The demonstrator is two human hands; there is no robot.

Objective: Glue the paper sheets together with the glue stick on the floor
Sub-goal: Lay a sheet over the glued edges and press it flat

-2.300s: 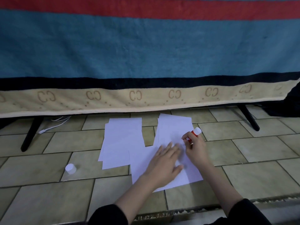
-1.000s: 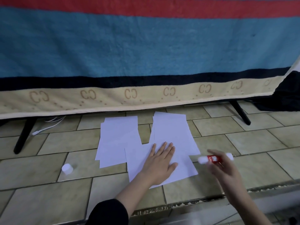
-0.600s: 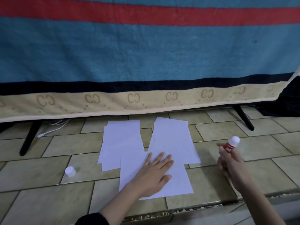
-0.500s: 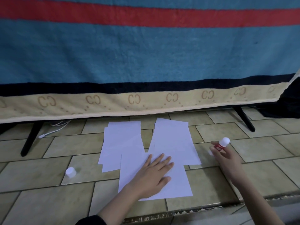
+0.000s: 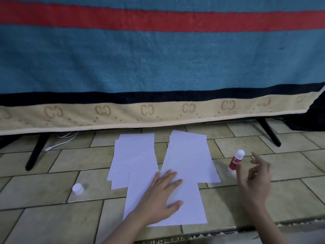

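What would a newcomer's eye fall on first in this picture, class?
The huge teal blanket with a red stripe fills the upper picture, hanging over the tiled floor. Below it, white paper sheets lie fanned out, the left hand flat on the nearest. To the right a red-and-white glue stick stands beside the open right hand; its white cap lies far left.

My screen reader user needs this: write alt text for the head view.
A left hand presses flat on a white paper sheet on a tiled floor, while the open right hand hovers beside an upright red glue stick; its white cap sits left.
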